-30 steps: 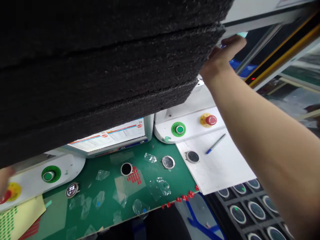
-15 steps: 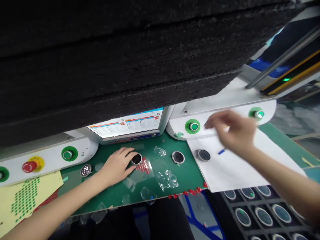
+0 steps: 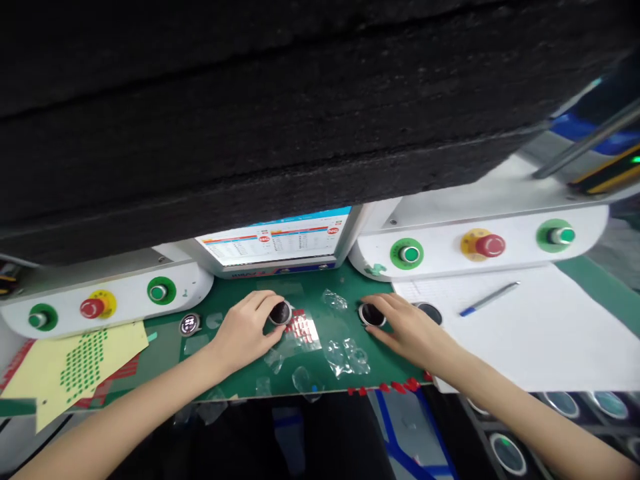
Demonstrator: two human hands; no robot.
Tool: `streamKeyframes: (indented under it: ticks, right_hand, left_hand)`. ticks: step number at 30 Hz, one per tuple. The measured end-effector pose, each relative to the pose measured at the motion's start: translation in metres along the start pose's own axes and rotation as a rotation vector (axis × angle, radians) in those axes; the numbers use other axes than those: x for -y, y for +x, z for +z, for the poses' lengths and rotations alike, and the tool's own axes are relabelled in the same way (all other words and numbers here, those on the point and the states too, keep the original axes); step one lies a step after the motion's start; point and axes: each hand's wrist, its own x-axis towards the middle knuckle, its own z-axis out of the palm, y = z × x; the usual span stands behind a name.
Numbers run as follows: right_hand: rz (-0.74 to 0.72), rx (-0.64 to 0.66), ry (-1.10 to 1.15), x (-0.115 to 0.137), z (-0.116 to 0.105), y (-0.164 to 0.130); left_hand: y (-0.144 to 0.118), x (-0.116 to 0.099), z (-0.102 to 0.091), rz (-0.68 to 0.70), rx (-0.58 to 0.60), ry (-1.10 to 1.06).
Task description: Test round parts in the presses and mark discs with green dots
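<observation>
My left hand (image 3: pixel 247 330) grips a round watch case (image 3: pixel 281 313) by its edge, thumb and fingers on either side. That dark-faced case rests beside a sheet of red stickers (image 3: pixel 303 328) on the green mat. Further right, my right hand (image 3: pixel 403 327) has its thumb and fingers around a second round watch case (image 3: pixel 373 315). A third watch case (image 3: pixel 430 312) lies partly hidden behind my right hand, at the paper's edge. To the left of my left hand sits a watch with a lit face (image 3: pixel 189 325).
Crumpled clear film (image 3: pixel 345 357) lies between my hands. A pen (image 3: pixel 490 299) rests on white paper (image 3: pixel 540 333). Behind stand a monitor (image 3: pixel 280 243) and white panels with green and red buttons (image 3: pixel 490 245). A black tray of round cases (image 3: pixel 507 453) sits lower right; black foam (image 3: pixel 300 120) hangs overhead.
My right hand has come down and left from above the paper onto the second watch case. My left hand stays on its case. The view has shifted, uncovering the pen and right red button.
</observation>
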Motion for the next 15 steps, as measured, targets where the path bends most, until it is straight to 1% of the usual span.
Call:
streamKeyframes:
  ticks: [2, 4, 6, 7, 8, 10, 11, 13, 15]
  right_hand:
    - [-0.025, -0.013, 0.004, -0.001, 0.001, -0.002]
    - [-0.068, -0.056, -0.001, -0.002, 0.001, -0.002]
    - [-0.112, -0.124, -0.031, -0.002, 0.001, -0.001]
    - [-0.131, -0.165, -0.058, -0.002, 0.001, 0.0]
    - [-0.142, -0.204, -0.088, -0.001, 0.001, 0.002]
    - [-0.16, -0.266, -0.139, 0.001, 0.005, 0.003]
    - [-0.174, -0.277, -0.156, 0.002, 0.007, 0.003]
    - [-0.208, -0.268, -0.166, 0.007, 0.012, 0.001]
    - [-0.198, -0.253, -0.136, 0.013, 0.014, -0.002]
  left_hand:
    - [-0.019, 0.006, -0.022, 0.001, -0.095, 0.031]
    - [-0.041, 0.022, -0.053, -0.039, -0.241, 0.132]
    - [-0.06, 0.048, -0.089, -0.15, -0.403, 0.282]
    - [-0.068, 0.065, -0.107, -0.236, -0.469, 0.349]
    - [-0.074, 0.083, -0.125, -0.355, -0.503, 0.386]
    - [-0.081, 0.123, -0.154, -0.574, -0.518, 0.401]
    - [-0.083, 0.144, -0.165, -0.631, -0.517, 0.414]
    - [-0.08, 0.183, -0.178, -0.691, -0.472, 0.412]
    - [-0.072, 0.216, -0.183, -0.707, -0.403, 0.398]
